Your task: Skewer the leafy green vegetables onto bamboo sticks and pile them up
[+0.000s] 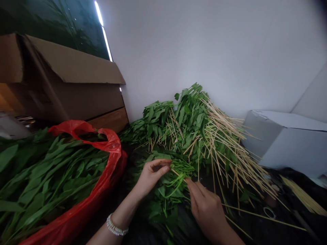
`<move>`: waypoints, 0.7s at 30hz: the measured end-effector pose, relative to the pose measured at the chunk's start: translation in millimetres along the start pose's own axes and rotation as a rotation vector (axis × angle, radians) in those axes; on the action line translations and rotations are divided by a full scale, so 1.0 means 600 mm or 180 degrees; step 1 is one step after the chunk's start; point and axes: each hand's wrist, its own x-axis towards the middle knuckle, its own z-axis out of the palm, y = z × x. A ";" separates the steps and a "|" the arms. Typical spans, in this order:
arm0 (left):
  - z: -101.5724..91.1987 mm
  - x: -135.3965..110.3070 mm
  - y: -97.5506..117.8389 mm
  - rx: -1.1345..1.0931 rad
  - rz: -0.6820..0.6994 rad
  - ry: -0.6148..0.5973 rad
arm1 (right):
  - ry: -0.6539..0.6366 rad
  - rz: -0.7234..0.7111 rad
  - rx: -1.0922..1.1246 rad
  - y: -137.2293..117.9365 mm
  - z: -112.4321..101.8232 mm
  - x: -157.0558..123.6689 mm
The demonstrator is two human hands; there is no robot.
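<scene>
Head view: right hand (206, 201) closed around a thin stick (175, 172) among green stems (186, 166) between the hands; left hand (153, 172) half-curled, thumb and finger nearly together beside the stick's end, hold unclear. Probably best: steady stick, gentle push, fingertips clear of the point.

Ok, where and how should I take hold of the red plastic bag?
The red plastic bag is probably best gripped by its handle, from above: it forms a raised loop at the far rim, with an opening to hook through.

stick (175, 172): partly behind hands (206, 206) | red bag (118, 163): cropped below | white box (296, 146): cropped right
</scene>
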 end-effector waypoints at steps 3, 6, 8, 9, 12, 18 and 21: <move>-0.002 0.001 -0.005 -0.0035 -0.0130 0.0054 | -0.0006 -0.0013 0.0060 -0.002 0.000 -0.002; -0.003 0.001 -0.016 -0.0121 -0.0250 -0.0099 | 0.0009 -0.0014 0.0108 -0.003 0.002 -0.003; -0.002 0.001 -0.023 -0.0172 -0.0264 -0.0193 | 0.0021 -0.0023 0.0109 -0.004 0.004 -0.004; -0.002 0.001 -0.026 -0.0183 -0.0263 -0.0221 | 0.0022 -0.0028 0.0104 -0.004 0.005 -0.004; -0.002 0.002 -0.032 -0.0181 -0.0260 -0.0261 | -0.0012 -0.0020 0.0093 -0.005 0.006 -0.005; 0.000 0.002 -0.028 -0.0220 -0.0268 -0.0310 | -0.0112 0.0062 0.0176 -0.006 0.009 -0.007; 0.002 0.000 -0.026 -0.0183 -0.0262 -0.0337 | -0.0125 0.0109 0.0177 -0.007 0.011 -0.009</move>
